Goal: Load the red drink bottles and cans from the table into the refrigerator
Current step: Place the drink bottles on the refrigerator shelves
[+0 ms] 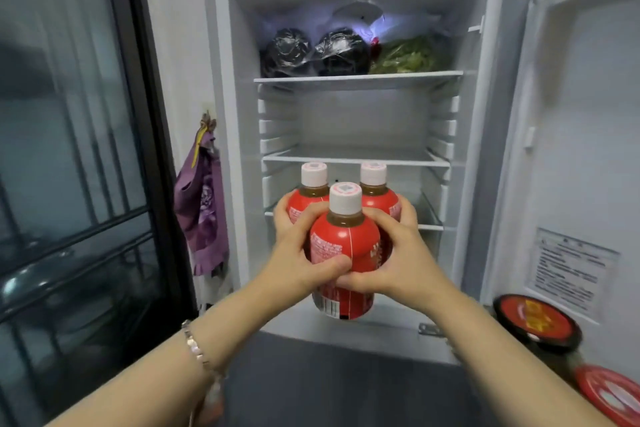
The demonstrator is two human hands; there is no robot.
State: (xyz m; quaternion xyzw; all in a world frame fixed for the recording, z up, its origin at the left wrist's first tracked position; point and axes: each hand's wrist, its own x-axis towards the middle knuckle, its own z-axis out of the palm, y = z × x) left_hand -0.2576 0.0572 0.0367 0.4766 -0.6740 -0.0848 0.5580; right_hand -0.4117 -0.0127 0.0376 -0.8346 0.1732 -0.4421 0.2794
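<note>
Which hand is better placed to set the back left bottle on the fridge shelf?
Left, probably: the left hand wraps the back left bottle; the right hand grips the back right bottle.

The bottles [346,243] wear glossy red plastic wrap that catches the light; their white caps [345,198] look matt plastic. The fridge [360,121] is lined in smooth white plastic, and its shelves [356,77] look like clear glass with white plastic edging. Two black bags [287,52] are crinkled, shiny plastic film; a clear bag [412,55] beside them is thin plastic too. The purple pouch [204,204] is soft, matt cloth. The bracelet [195,347] has a metallic sheen. The jar lids [535,321] are glossy red. The door label [571,270] looks like paper. The hinge [429,329] is bare metal.
</note>
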